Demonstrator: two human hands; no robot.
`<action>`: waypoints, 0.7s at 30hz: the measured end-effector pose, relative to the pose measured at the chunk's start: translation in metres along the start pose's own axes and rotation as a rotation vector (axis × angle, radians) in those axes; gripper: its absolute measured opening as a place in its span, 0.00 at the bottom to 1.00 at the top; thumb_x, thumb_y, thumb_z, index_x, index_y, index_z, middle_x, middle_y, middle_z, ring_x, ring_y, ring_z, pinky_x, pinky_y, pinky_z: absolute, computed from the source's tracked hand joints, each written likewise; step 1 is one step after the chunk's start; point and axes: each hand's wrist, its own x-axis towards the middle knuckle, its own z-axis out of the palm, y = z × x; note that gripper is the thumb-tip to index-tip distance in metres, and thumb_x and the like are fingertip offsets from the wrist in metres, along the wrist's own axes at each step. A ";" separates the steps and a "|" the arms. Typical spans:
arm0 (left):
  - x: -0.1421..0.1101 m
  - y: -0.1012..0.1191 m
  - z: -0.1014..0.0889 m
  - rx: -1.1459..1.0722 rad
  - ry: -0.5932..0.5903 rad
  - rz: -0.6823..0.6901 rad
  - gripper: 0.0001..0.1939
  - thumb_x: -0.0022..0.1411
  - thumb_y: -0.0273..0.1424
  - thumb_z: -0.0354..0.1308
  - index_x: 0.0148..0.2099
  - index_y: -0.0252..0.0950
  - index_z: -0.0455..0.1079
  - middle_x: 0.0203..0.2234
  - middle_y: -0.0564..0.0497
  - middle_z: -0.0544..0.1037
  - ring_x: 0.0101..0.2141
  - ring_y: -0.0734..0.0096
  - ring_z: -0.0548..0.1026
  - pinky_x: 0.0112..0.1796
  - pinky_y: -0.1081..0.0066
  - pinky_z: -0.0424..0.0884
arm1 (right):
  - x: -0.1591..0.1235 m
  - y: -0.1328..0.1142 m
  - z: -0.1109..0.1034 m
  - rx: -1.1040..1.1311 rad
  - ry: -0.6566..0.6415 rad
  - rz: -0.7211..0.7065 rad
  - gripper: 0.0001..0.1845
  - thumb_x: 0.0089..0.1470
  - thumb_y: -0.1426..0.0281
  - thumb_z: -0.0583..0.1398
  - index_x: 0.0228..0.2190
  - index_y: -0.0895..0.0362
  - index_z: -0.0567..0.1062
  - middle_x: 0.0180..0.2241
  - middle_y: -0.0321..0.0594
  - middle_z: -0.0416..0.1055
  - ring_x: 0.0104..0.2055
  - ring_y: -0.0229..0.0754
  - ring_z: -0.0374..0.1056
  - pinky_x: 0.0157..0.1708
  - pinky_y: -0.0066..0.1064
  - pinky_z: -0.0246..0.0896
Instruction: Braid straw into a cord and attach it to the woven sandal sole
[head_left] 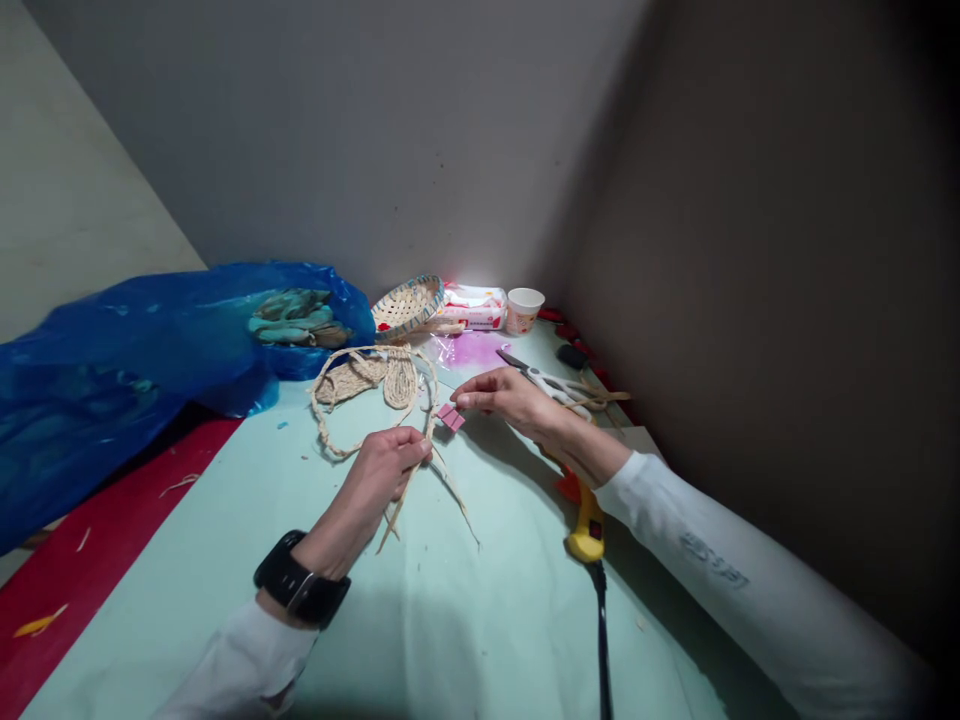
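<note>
My left hand, with a black band on its wrist, is closed in a pinch on a braided straw cord near its frayed ends. The cord curves in a loop on the pale green sheet. A small pink clip-like piece sits beside the braid, just above the left fingers. My right hand pinches the upper edge of this pink piece between thumb and finger. Inside the loop's far side lie a coiled oval of braid and a flat braided piece. Loose straw strands trail from the left hand.
Scissors and a yellow glue gun with a black cable lie on the right. At the back stand a woven basket, a tissue pack and a paper cup. A blue plastic bag covers the left side.
</note>
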 end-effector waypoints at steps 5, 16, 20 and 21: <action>-0.001 0.001 0.001 0.037 -0.016 0.001 0.09 0.55 0.33 0.58 0.25 0.35 0.66 0.10 0.64 0.52 0.13 0.83 0.46 0.17 0.75 0.40 | -0.001 -0.001 0.006 0.034 -0.008 0.031 0.17 0.40 0.63 0.67 0.30 0.64 0.80 0.21 0.36 0.70 0.23 0.33 0.54 0.25 0.29 0.45; -0.006 0.007 0.003 0.107 -0.003 0.045 0.09 0.52 0.33 0.59 0.22 0.36 0.67 0.08 0.62 0.54 0.12 0.81 0.49 0.18 0.73 0.40 | -0.001 -0.005 0.012 0.044 -0.012 0.039 0.16 0.39 0.64 0.68 0.29 0.64 0.80 0.21 0.36 0.70 0.23 0.33 0.54 0.25 0.28 0.47; -0.006 0.007 0.003 0.120 0.000 0.044 0.10 0.51 0.33 0.59 0.22 0.36 0.67 0.08 0.62 0.54 0.12 0.81 0.49 0.18 0.73 0.40 | -0.003 -0.007 0.016 0.010 -0.031 0.020 0.17 0.42 0.63 0.66 0.31 0.65 0.79 0.23 0.37 0.70 0.24 0.33 0.56 0.26 0.28 0.49; -0.005 0.006 0.002 0.118 0.009 0.047 0.10 0.52 0.33 0.59 0.22 0.36 0.67 0.08 0.62 0.54 0.12 0.81 0.49 0.18 0.73 0.40 | -0.003 -0.008 0.017 -0.002 -0.036 0.011 0.17 0.43 0.63 0.66 0.32 0.65 0.79 0.24 0.37 0.70 0.25 0.33 0.57 0.27 0.28 0.50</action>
